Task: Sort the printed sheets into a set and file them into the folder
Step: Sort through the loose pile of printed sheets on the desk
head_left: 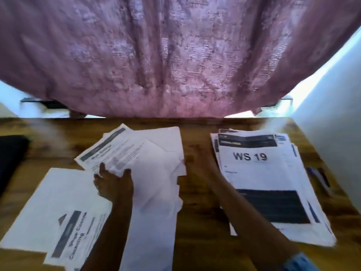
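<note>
Motion blur is smearing the view, so most of the print is not reading. The middle sheets (154,173) are lying fanned on the wooden table (201,222) between the two hands. They are mostly showing blank white faces, one printed page is poking out far-left with an illegible heading, and their near end is running off the bottom edge.

The left hand (113,184) is resting on their left part with fingers spread and fairly straight, hiding where they are overlapping the near-left sheets (58,208), whose grey-banded heading is also too blurred to read. The right hand (197,159) is reaching to the middle sheets' right edge, well apart from the left. It is so smeared that I cannot tell whether it is pinching paper or only touching it.

At the right, a stack (269,182) is showing "WS 19" in bold under a dark header. Two dark pen-like things (320,178) are lying beside it. A dark shape (9,157) is being cut off at the left edge, and a pink curtain (175,55) is hanging beyond the far edge.
</note>
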Action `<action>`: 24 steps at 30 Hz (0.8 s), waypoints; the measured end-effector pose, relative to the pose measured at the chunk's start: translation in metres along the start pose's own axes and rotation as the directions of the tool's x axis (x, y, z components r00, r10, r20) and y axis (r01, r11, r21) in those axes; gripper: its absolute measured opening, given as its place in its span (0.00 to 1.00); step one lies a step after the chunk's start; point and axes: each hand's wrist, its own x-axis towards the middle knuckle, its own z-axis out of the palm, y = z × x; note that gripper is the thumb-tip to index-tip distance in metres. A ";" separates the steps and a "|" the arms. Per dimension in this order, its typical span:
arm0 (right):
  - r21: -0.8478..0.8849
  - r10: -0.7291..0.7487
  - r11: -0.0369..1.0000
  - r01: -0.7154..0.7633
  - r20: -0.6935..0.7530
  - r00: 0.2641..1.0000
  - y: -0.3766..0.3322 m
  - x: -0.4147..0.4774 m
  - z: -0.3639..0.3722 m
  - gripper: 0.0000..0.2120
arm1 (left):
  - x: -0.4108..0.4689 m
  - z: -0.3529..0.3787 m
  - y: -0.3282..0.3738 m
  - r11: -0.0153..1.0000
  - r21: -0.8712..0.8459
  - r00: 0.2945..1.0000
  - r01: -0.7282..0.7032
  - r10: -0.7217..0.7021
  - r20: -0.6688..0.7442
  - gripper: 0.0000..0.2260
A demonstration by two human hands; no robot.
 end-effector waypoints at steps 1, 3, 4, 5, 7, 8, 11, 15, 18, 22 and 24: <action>-0.017 -0.040 0.999 0.041 0.041 0.998 -0.015 0.011 0.020 0.25 | 0.010 -0.008 -0.009 0.996 0.051 0.997 0.074 -0.073 -0.014 0.35; -0.196 -0.058 0.978 0.071 0.073 0.996 -0.037 0.028 0.044 0.32 | 0.027 -0.010 -0.016 0.982 0.022 0.982 0.185 -0.186 0.020 0.36; -0.263 -0.042 0.963 0.062 0.083 0.996 -0.045 0.034 0.050 0.36 | 0.030 -0.011 -0.016 0.981 -0.012 0.980 0.196 -0.196 0.027 0.35; -0.287 -0.010 0.957 0.038 0.099 0.995 -0.050 0.041 0.055 0.37 | 0.030 -0.011 -0.012 0.979 -0.049 0.981 0.196 -0.195 0.021 0.34; -0.287 0.040 0.958 0.005 0.149 0.988 -0.058 0.049 0.058 0.36 | 0.033 -0.012 -0.007 0.969 -0.165 0.983 0.186 -0.181 0.043 0.32; -0.261 0.044 0.965 0.002 0.170 0.984 -0.061 0.050 0.057 0.33 | 0.034 -0.013 -0.005 0.943 -0.256 0.977 0.211 -0.198 0.076 0.32; -0.033 0.005 0.999 0.001 0.189 0.982 -0.061 0.048 0.041 0.24 | 0.029 -0.023 -0.003 0.881 -0.426 0.975 0.208 -0.150 0.166 0.29; 0.317 0.024 0.948 -0.041 0.056 0.998 -0.023 0.024 -0.013 0.21 | -0.001 -0.019 0.025 0.895 -0.445 0.974 -0.038 0.132 0.182 0.18; 0.324 0.144 0.939 -0.118 -0.059 0.988 0.020 -0.018 -0.080 0.15 | -0.048 0.005 0.060 0.825 -0.565 0.919 -0.001 0.223 0.324 0.16; 0.383 0.342 0.889 -0.251 -0.192 0.920 0.075 -0.080 -0.152 0.17 | -0.117 0.044 0.102 0.728 -0.663 0.807 0.176 0.279 0.521 0.15; 0.375 0.391 0.883 -0.283 -0.254 0.885 0.095 -0.109 -0.172 0.11 | -0.143 0.064 0.119 0.710 -0.667 0.730 0.226 0.330 0.598 0.14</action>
